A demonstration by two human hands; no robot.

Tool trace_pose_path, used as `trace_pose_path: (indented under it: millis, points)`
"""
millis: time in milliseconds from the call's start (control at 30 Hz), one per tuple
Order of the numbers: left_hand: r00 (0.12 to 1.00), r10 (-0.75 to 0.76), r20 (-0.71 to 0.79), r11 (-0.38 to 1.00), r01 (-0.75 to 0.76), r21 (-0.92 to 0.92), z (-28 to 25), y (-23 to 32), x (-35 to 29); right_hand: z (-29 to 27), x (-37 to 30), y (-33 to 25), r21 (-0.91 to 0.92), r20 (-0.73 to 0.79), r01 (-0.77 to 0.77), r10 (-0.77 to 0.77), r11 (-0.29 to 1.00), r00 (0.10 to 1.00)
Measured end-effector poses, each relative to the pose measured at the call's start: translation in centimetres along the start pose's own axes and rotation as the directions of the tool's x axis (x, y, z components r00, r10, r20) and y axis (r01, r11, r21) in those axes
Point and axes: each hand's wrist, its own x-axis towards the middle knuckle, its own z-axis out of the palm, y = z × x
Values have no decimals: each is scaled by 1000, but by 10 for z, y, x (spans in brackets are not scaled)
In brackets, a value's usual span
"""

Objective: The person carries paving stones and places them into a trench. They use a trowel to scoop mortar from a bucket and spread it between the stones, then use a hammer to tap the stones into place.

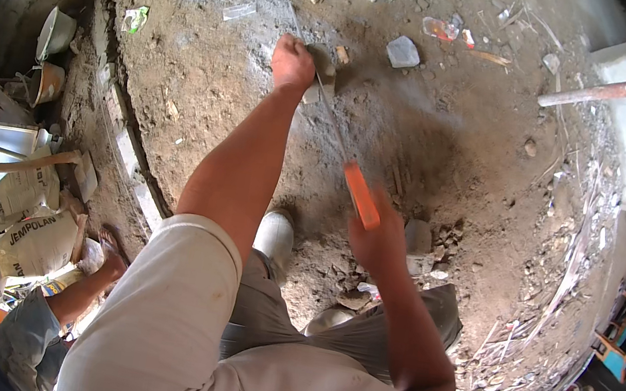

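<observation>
My right hand (379, 239) is closed round the orange handle of a saw (362, 195) and is slightly blurred. The saw's long thin blade, seen nearly edge-on, runs up and left towards my left hand (293, 65). That hand is closed on a small grey-brown block (323, 72) low over the dirt, with the blade passing beside its fingers. Much of the block lies behind the hand and in shadow, so its material is hard to tell.
A plastic piece (404, 52), an orange-red wrapper (440, 28) and a green wrapper (135, 19) litter the dirt floor. Buckets (55, 36) and paper sacks (31, 242) stand left, near another person's leg (85, 287). A pole (611, 93) juts in from the right.
</observation>
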Motion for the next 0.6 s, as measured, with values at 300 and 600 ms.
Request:
trace_pose_path:
  millis: [300,600]
  points:
    - [998,-44,54,999,45,-11,2,13,-4,-1,3,17,-110,-89,95,-105,989,991]
    - [999,32,27,999,-32,-13,-7,12,-7,-24,-86,19,-83,13,-63,64,995,998]
